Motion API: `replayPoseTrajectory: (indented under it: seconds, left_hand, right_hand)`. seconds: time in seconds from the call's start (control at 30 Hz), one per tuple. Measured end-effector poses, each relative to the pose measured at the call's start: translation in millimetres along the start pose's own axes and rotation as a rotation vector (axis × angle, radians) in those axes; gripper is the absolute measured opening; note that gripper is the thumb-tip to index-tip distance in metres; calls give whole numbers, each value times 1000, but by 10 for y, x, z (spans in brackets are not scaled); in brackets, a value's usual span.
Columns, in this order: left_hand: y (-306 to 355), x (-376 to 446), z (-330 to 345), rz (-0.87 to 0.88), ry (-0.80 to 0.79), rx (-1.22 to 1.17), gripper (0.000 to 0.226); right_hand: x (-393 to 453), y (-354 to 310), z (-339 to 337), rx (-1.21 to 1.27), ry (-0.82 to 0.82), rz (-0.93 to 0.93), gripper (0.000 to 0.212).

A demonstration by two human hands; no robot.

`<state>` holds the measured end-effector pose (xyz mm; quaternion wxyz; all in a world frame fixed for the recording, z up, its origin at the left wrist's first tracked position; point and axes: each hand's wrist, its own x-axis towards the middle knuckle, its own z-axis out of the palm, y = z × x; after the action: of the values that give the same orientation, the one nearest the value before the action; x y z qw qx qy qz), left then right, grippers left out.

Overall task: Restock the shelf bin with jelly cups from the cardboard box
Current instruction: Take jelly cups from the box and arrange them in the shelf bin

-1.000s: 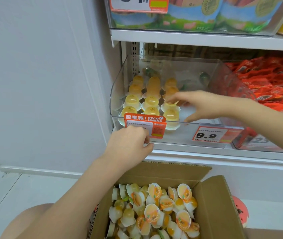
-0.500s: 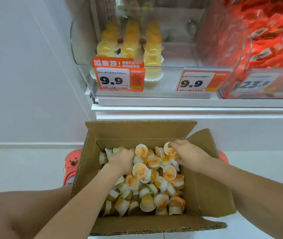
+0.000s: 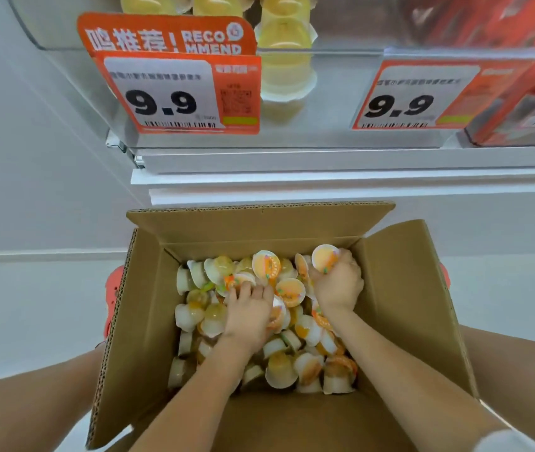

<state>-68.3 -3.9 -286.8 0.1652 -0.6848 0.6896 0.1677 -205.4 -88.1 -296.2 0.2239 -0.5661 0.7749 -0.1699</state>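
An open cardboard box [image 3: 400,288] on the floor holds a heap of small jelly cups [image 3: 279,370] with orange-printed lids. My left hand [image 3: 248,316] lies palm down in the middle of the heap, fingers curled into the cups; what it holds is hidden. My right hand [image 3: 338,282] is at the box's far right, fingers closed around a jelly cup [image 3: 324,257] lifted slightly above the heap. Above, the clear shelf bin [image 3: 341,63] shows rows of yellow jelly cups [image 3: 284,44] behind its front wall.
Two orange 9.9 price tags [image 3: 178,93] [image 3: 422,96] hang on the bin's front. A bin of red packets [image 3: 520,76] stands to the right. A white shelf ledge [image 3: 324,181] juts out above the box. Orange shoes [image 3: 112,288] flank the box on the pale floor.
Both hands left the shelf bin and dropped into the box. The view tilted down and closer. My right hand has closed on a cup and raised it a little.
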Motion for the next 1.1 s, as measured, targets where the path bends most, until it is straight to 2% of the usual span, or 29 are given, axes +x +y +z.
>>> replayPoseTrajectory:
  seconds: [0.07, 0.13, 0.17, 0.23, 0.3, 0.43, 0.5, 0.6, 0.7, 0.77, 0.83, 0.9, 1.0, 1.1]
  left_hand:
    - [-34, -52, -33, -20, 55, -175, 74]
    - [-68, -128, -165, -58, 119, -487, 69]
    - [-84, -171, -272, -84, 140, -638, 66]
    - [-119, -251, -512, -116, 186, -809, 61]
    - [-157, -325, -777, -93, 243, -848, 58]
    - [-221, -544, -1501, 84, 291, -836, 55]
    - [-241, -721, -1891, 162, 294, -832, 58]
    - [-243, -980, -2333, 236, 328, -860, 55]
    - [-209, -1135, -2557, 294, 385, -927, 45]
    - [-174, -1207, -2620, 305, 382, -1040, 43]
    - [-146, -1238, -2649, 319, 385, -1127, 41]
    - [-142, -1233, -2669, 287, 376, -1169, 40]
    - [-163, -1228, -2685, 285, 202, -1371, 30]
    - [-164, -1245, -2705, 313, 9, -1608, 32]
  right_hand:
    - [-61, 24, -63, 171, -20, -91, 51]
    - [-110, 6, -234, 341, -119, -180, 43]
    - [-130, -32, -361, 386, -191, -204, 43]
    - [-164, -123, -640, 397, -317, -265, 59]
    - [-209, -268, -968, 337, -380, -371, 70]
    - [-322, -642, -1664, 102, -463, -614, 58]
    - [-403, -815, -1996, 21, -471, -683, 62]
    - [-530, -1050, -2398, 0, -419, -762, 67]
    - [-607, -1220, -2639, 87, -380, -866, 56]
    - [-641, -1270, -2715, 266, -396, -830, 48]
    - [-638, -1294, -2751, 442, -484, -763, 46]
    - [-597, -1328, -2776, 464, -558, -755, 50]
    - [-523, -1372, -2795, 490, -602, -739, 56]
    - [-473, -1406, -2802, 484, -666, -769, 49]
